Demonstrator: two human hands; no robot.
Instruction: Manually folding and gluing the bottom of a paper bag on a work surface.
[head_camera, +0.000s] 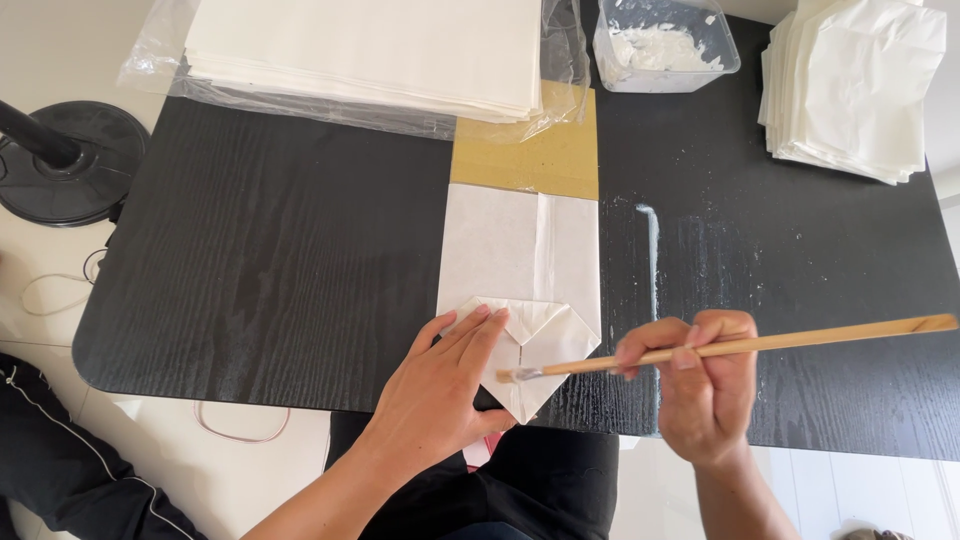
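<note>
A folded white paper bag (520, 260) lies on a cardboard strip (540, 160) on the black table (280, 260), its near end folded into a point. My left hand (440, 390) presses flat on the folded flaps at the bag's near left. My right hand (700, 385) grips a long wooden-handled brush (760, 345), held almost level. The brush's bristle tip touches the folded point near the bag's centre seam.
A plastic tub of white paste (665, 45) stands at the back. A stack of white paper in clear wrap (370, 55) lies back left, and folded bags (855, 85) are piled back right. Paste smears (650, 250) streak the table. A black fan base (70, 165) stands on the floor, left.
</note>
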